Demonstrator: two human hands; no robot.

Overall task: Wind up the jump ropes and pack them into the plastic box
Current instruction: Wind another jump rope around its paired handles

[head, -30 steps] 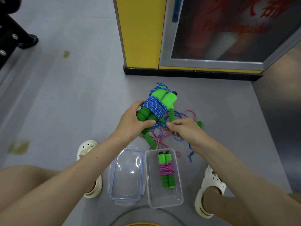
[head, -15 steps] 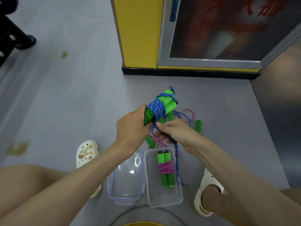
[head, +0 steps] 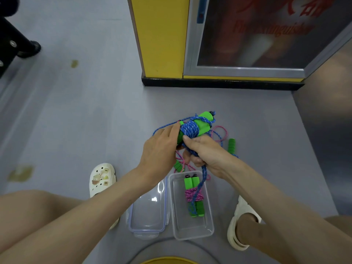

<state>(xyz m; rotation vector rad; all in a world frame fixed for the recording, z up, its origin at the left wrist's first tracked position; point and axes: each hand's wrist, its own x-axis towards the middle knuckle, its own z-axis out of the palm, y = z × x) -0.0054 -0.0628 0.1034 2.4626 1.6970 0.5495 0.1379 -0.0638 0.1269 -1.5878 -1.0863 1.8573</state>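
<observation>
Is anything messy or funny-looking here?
Yes. The blue rope's loose tail dangles from the right hand down over the plastic box, across the wound pink rope. Farther off, another pink rope lies tangled on the floor.

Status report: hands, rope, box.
Left hand grips the blue rope bundle; right hand holds its loose tail. Pink rope bundle in plastic box. Tail dangles over the box.

Box (head: 190, 226) on the floor (head: 76, 111), near; lid (head: 148, 210) just left of it; one wound rope (head: 192, 195) in the box; loose ropes (head: 231, 146) beyond, bundle (head: 190, 130) above them; cabinet (head: 162, 35) far.
</observation>
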